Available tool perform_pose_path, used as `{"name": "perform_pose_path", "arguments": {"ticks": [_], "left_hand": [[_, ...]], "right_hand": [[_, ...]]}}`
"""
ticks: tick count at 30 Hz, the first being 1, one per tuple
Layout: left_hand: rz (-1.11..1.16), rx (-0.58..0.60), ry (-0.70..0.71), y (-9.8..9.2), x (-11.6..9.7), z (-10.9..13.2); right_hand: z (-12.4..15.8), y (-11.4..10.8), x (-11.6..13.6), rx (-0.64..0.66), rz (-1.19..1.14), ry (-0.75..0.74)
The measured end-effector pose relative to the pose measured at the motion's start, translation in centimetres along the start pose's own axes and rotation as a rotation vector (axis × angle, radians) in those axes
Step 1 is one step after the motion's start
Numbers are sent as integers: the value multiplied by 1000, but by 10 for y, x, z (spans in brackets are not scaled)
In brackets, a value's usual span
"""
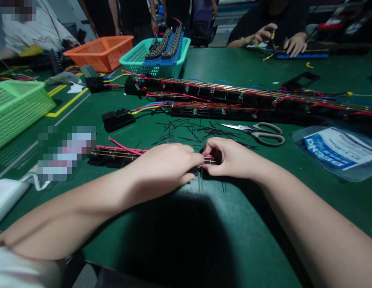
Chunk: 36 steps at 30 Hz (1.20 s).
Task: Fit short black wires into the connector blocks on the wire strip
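Note:
A black strip [112, 156] with copper-coloured rods and red wires lies across the table in front of me. My left hand [170, 162] is closed over its middle, fingertips curled around both edges. Just to the right, my right hand [226, 157] grips the same strip, thumb on the near side and fingers on the far side. Thin black cable ties [200, 180] hang from the strip's near edge below my fingers. What the fingertips pinch is partly hidden. Beyond my hands lie a pile of loose cable ties [188, 130] and a pair of scissors [260, 133].
Longer wired strips [222, 94] with black connectors [118, 119] span the table behind. Green [20, 108], orange [98, 50] and teal [154, 70] baskets stand left and back. A labelled plastic bag [338, 150] lies right. Across the table a co-worker's hands [295, 44] handle a blue strip.

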<state>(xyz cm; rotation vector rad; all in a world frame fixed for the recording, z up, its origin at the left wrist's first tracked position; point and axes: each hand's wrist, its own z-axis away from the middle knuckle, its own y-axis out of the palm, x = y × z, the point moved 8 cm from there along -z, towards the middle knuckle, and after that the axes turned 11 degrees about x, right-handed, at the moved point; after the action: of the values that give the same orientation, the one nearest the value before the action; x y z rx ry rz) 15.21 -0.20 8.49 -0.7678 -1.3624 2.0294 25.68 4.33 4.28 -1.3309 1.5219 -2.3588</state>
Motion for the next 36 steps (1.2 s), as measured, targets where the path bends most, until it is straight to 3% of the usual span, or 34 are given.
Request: {"name": "perform_pose_path", "arguments": {"ticks": [4, 8, 16, 28, 36], "left_hand": [[-49, 2, -142, -4, 32, 1], [-64, 70, -174, 3, 47, -3], [-128, 96, -182, 2, 43, -6], [-187, 25, -187, -3, 26, 2], [-131, -9, -128, -4, 34, -1]], "right_hand": [[0, 0, 0, 5, 9, 10], [0, 0, -1, 7, 9, 21], [-1, 0, -1, 1, 20, 35], [-1, 2, 3, 31, 33, -10], [0, 1, 19, 43, 232, 38]]}}
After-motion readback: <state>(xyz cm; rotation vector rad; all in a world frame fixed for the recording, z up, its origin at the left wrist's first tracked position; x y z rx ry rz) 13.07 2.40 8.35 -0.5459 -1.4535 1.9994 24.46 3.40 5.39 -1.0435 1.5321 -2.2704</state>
